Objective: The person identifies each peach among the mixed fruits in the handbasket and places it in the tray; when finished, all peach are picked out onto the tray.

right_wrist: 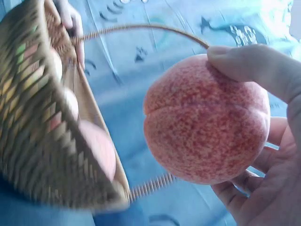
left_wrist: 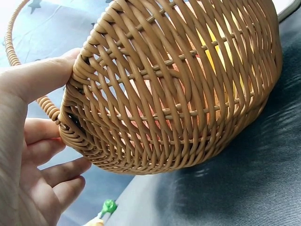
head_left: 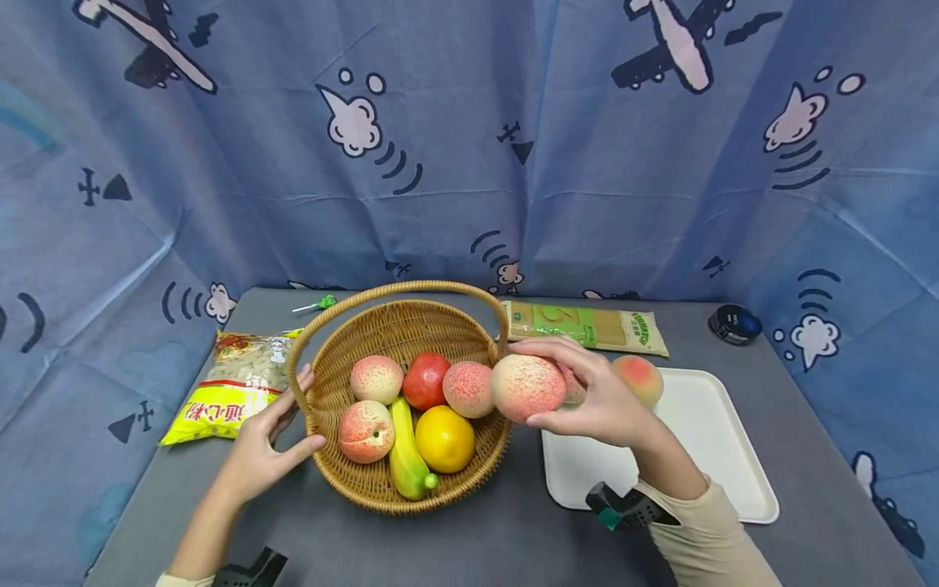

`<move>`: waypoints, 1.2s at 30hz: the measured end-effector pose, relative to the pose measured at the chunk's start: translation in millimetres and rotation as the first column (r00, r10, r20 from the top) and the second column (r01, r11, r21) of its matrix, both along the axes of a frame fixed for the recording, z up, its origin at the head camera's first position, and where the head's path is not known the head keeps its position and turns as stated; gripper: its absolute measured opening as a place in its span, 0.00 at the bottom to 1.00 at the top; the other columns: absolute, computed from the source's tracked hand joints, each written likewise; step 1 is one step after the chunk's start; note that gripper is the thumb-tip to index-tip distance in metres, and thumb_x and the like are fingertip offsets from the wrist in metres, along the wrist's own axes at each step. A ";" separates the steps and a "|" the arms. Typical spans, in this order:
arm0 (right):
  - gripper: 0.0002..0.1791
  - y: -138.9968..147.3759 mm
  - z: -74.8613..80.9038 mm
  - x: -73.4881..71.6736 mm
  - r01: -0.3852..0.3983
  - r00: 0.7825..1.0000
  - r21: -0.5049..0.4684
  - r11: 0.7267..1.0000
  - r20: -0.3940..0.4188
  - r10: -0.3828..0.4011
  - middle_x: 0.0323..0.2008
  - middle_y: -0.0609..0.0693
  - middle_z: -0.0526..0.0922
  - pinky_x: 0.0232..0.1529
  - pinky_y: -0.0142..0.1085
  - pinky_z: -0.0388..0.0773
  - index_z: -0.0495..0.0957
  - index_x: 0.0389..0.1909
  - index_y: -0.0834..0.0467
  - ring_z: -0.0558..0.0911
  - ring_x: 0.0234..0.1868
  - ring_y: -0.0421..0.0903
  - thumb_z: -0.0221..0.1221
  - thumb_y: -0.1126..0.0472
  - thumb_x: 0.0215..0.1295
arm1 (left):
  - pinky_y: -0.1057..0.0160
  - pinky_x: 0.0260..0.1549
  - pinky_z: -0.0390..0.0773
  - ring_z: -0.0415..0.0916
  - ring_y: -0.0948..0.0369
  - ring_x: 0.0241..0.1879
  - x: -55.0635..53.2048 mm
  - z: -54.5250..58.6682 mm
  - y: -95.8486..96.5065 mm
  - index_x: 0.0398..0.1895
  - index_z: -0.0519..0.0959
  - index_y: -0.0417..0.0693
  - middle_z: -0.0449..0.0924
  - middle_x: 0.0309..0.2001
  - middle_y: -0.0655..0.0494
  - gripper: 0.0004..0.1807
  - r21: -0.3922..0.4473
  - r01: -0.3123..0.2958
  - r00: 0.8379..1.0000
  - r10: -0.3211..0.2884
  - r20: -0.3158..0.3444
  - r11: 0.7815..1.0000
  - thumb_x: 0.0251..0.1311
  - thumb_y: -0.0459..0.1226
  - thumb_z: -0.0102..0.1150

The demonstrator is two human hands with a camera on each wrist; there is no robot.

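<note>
A wicker basket (head_left: 411, 499) with a tall arched handle stands at the middle of the table, tilted toward me. Inside lie three peaches (head_left: 376, 379), a red round fruit (head_left: 425, 381), a banana (head_left: 403, 448) and an orange (head_left: 444, 439). My left hand (head_left: 264, 452) grips the left rim by the handle's foot, thumb on one side and fingers on the other, as the left wrist view shows. Beside the right rim, my right hand (head_left: 601, 399) holds another peach (right_wrist: 207, 122) between thumb and fingers. It overlaps the basket's edge in the head view.
A white tray (head_left: 704, 440) lies at right, with a peach (head_left: 638, 379) at its far edge and another pinkish fruit (head_left: 574, 386) partly behind my right hand. Behind are a noodle packet (head_left: 587, 324) and a dark round device (head_left: 735, 324). Left: a yellow pasta bag (head_left: 235, 387), a green lollipop (head_left: 326, 302).
</note>
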State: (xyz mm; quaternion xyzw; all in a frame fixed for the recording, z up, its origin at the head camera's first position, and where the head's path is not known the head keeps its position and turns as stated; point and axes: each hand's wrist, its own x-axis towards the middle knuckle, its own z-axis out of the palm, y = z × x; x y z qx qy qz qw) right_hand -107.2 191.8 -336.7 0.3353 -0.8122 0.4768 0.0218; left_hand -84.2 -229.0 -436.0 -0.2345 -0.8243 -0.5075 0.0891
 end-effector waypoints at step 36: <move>0.48 225.9 -110.7 -14.8 0.614 0.621 0.412 0.673 0.274 -0.734 0.64 0.71 0.60 0.48 0.53 0.73 0.52 0.72 0.62 0.64 0.58 0.65 0.62 0.44 0.59 | 0.79 0.63 0.61 0.57 0.72 0.68 -1.2 -1.5 -1.7 0.70 0.59 0.37 0.53 0.72 0.39 0.44 -0.004 0.010 1.000 -0.010 -0.002 1.000 0.46 0.21 0.65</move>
